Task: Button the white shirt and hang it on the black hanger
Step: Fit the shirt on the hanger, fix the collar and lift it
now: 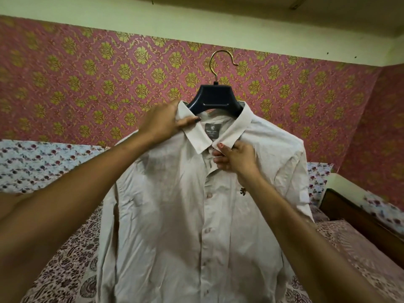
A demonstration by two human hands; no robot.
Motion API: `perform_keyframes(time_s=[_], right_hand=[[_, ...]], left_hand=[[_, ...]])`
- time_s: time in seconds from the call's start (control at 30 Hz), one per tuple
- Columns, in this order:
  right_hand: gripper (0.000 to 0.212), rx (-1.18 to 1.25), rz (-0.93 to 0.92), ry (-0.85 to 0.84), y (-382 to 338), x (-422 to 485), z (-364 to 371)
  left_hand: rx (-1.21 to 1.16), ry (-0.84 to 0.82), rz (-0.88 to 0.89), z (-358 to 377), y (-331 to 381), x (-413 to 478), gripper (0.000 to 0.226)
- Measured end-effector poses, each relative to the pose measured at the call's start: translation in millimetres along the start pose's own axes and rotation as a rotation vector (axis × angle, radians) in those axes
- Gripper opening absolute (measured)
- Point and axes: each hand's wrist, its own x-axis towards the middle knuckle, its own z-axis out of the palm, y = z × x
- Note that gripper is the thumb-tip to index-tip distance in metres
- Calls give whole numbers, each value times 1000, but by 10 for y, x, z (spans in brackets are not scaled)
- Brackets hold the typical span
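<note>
Since the shirt [196,215] already sits on the hanger [215,99], held up over the bed [65,270], your left hand [161,121] is clamped on the collar to steady it, while your right hand [236,158], just below, pinches the top placket, probably doing that last button.

A bedroom with patterned pink wallpaper and a bed along the wall.

The wallpaper [91,79] is pink with a repeating gold floral motif and covers the back wall and the right-hand wall, meeting in the right corner. Above it runs a pale band of plain wall [131,16] up to the ceiling. A floral bedsheet [65,270] in brown and pink covers the bed, with pillows [32,162] in a light flowered print against the back wall. A dark wooden bed frame [360,217] shows at right. The light is dim and warm.
</note>
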Motion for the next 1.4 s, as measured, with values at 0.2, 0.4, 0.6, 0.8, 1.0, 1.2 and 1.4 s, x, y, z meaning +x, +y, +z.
perform_keyframes(time_s=[0.2, 0.4, 0.6, 0.8, 1.0, 1.2, 1.4], right_hand=[[63, -1052, 47, -38, -267, 79, -379], [56, -1059, -531, 160, -705, 228, -729], [30, -1038, -431, -94, -572, 405, -716], [72, -1394, -551, 164, -572, 430, -593], [64, -1548, -605, 155, -694, 329, -489], [61, -1494, -582, 182, -738, 354, -625], [67, -1391, -604, 265, -761, 348, -948]], left_hand=[[67, 18, 65, -35, -100, -46, 67], [80, 23, 127, -98, -85, 21, 68], [46, 29, 144, -43, -25, 74, 73], [-41, 48, 36, 48, 223, 140, 61], [-164, -39, 65, -117, 419, 359, 61], [-235, -162, 181, -156, 485, 449, 67], [-230, -434, 145, -263, 314, 408, 34]])
